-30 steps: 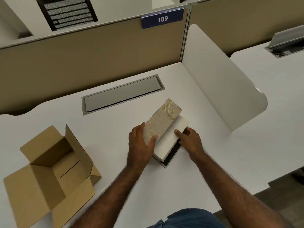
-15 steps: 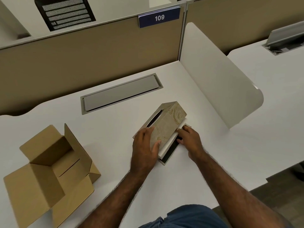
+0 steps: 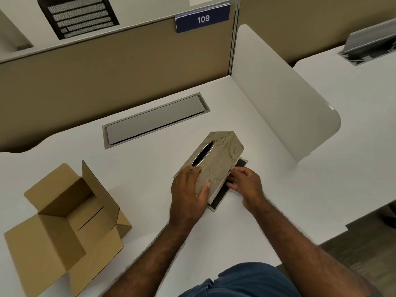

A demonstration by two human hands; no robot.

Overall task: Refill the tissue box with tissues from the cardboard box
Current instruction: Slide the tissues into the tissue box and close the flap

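Left hand [image 3: 189, 189] gripping tissue box [image 3: 216, 161], right hand [image 3: 246, 185] pinching its base, white desk [image 3: 150, 189], beige partition [image 3: 107, 71]

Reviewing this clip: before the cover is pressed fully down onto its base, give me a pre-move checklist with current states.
1. Left hand gripping the tissue box cover: ok.
2. Right hand steadying the base at its right edge: ok.
3. Cover square on the base: not ok, tilted, dark base showing on the right.
4. Tissues loaded inside: cannot tell, slot looks dark.
5. Cardboard box emptied: ok, open, none visible inside.
6. Right fingers clear of the closing gap: not ok.
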